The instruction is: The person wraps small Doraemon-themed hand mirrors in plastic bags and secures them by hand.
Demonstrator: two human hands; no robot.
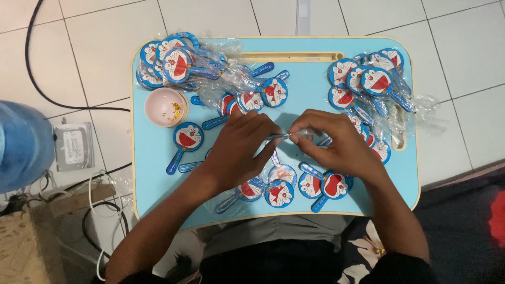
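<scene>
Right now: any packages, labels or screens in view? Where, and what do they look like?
Wrapped fans, left: back left of tray, heap of round blue cartoon-face paddles in clear plastic sleeves.
Wrapped fans, right: back right of tray, same kind, stacked.
Clear sleeve: pinched between left hand and right hand, mid-tray.
Grey box: floor left of tray, flat rectangle with a pale label.
No screens.

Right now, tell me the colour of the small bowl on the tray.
Pale pink bowl, with small gold bits inside; the head view shows it.
</scene>
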